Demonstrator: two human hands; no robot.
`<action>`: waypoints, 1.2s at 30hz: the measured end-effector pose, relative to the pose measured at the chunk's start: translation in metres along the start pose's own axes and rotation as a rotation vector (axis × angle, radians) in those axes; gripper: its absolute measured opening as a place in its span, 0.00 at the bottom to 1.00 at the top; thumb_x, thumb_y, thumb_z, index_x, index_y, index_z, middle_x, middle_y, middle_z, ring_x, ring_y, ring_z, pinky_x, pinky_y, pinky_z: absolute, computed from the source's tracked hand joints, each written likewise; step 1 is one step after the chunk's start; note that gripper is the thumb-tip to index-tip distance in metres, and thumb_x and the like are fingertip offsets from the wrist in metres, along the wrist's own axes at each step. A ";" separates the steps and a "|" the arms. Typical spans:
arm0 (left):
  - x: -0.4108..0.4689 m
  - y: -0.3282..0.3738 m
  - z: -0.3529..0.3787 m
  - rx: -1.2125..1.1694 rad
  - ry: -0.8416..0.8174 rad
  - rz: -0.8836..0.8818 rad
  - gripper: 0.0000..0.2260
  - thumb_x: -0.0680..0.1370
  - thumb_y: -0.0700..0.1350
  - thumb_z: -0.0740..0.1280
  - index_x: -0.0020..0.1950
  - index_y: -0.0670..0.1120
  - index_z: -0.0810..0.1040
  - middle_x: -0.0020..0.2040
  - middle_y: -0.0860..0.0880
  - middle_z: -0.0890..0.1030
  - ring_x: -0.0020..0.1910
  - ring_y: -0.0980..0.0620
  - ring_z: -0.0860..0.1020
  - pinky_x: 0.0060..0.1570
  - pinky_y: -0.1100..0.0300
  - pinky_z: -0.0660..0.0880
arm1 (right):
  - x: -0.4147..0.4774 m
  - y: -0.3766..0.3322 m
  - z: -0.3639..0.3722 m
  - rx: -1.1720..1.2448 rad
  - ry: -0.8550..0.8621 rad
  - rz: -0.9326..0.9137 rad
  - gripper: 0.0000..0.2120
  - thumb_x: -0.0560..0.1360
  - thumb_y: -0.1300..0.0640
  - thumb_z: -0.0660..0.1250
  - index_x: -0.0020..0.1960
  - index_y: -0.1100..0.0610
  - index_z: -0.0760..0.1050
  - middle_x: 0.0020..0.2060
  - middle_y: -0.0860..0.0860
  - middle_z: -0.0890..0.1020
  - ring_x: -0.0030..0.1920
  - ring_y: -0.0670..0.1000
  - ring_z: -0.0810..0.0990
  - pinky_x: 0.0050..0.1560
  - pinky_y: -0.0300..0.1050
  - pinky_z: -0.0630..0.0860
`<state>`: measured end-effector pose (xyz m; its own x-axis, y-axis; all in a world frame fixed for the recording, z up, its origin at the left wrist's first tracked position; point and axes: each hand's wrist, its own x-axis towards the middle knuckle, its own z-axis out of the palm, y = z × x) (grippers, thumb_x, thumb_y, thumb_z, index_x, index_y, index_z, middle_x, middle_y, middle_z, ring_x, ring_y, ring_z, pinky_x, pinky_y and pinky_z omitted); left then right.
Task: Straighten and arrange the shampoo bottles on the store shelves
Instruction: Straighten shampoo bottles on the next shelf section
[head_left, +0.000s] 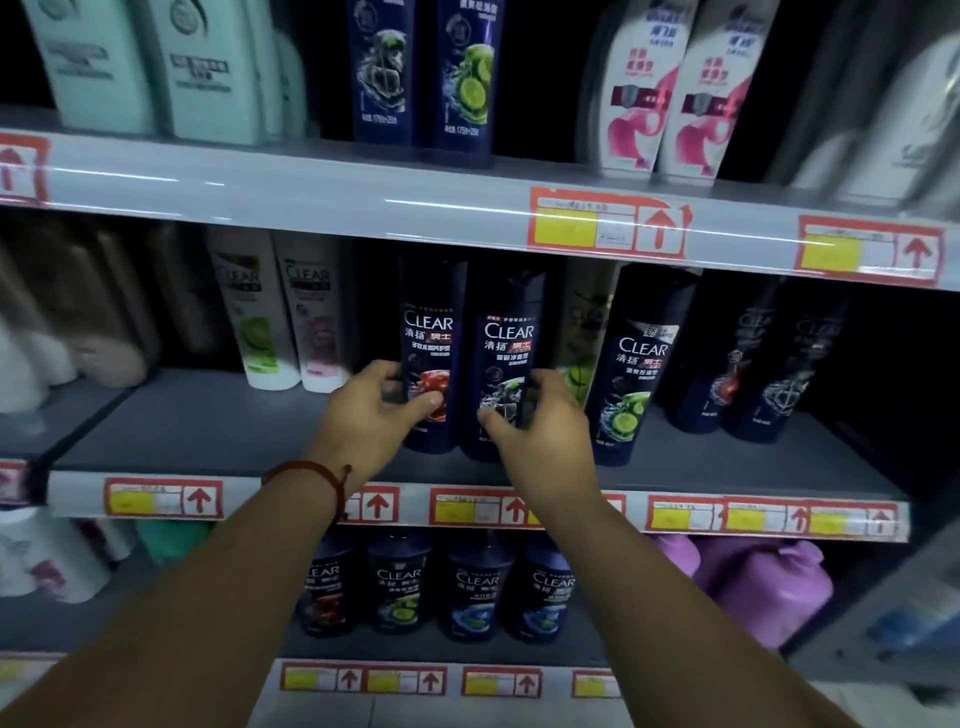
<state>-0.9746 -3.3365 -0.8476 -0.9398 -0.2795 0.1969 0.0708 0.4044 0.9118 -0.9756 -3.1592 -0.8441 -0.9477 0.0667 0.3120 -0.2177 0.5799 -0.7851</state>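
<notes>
Two dark blue CLEAR shampoo bottles stand upright side by side on the middle shelf (208, 415). My left hand (371, 410) grips the left bottle with the red picture (428, 332), thumb across its front. My right hand (540, 421) grips the right bottle with the grey picture (506, 338) low down, fingers round its right side. A third dark CLEAR bottle with a lime picture (631, 364) leans slightly just right of my right hand. A red cord bracelet sits on my left wrist.
Two white CLEAR bottles (262, 317) stand left of my hands; two more dark bottles (753, 358) stand far right. The upper shelf holds mint, dark blue and white-pink bottles. Below are dark CLEAR pump bottles (441, 587) and purple bottles (763, 582). Red price tags line the shelf edges.
</notes>
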 end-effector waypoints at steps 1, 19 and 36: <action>0.001 -0.001 0.001 0.051 -0.004 -0.011 0.12 0.74 0.52 0.74 0.54 0.50 0.78 0.46 0.57 0.81 0.45 0.59 0.80 0.49 0.59 0.78 | 0.001 0.000 0.001 0.001 0.000 0.004 0.30 0.76 0.49 0.73 0.73 0.55 0.65 0.64 0.51 0.76 0.61 0.51 0.77 0.58 0.43 0.75; -0.058 0.057 0.054 0.177 -0.155 0.113 0.11 0.76 0.52 0.72 0.56 0.51 0.80 0.49 0.56 0.82 0.47 0.63 0.80 0.42 0.73 0.72 | -0.014 0.025 -0.069 0.094 0.011 0.017 0.19 0.77 0.52 0.71 0.65 0.52 0.72 0.51 0.47 0.78 0.47 0.47 0.80 0.49 0.45 0.80; -0.048 0.073 0.166 -0.192 -0.116 -0.053 0.20 0.80 0.36 0.65 0.71 0.49 0.74 0.67 0.49 0.78 0.62 0.58 0.76 0.61 0.66 0.70 | 0.002 0.078 -0.106 0.135 0.106 0.145 0.17 0.80 0.63 0.61 0.68 0.54 0.76 0.43 0.47 0.81 0.34 0.39 0.74 0.34 0.24 0.69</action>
<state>-0.9801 -3.1495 -0.8498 -0.9752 -0.1893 0.1144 0.0723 0.2157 0.9738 -0.9695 -3.0282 -0.8481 -0.9430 0.2310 0.2396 -0.1168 0.4442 -0.8883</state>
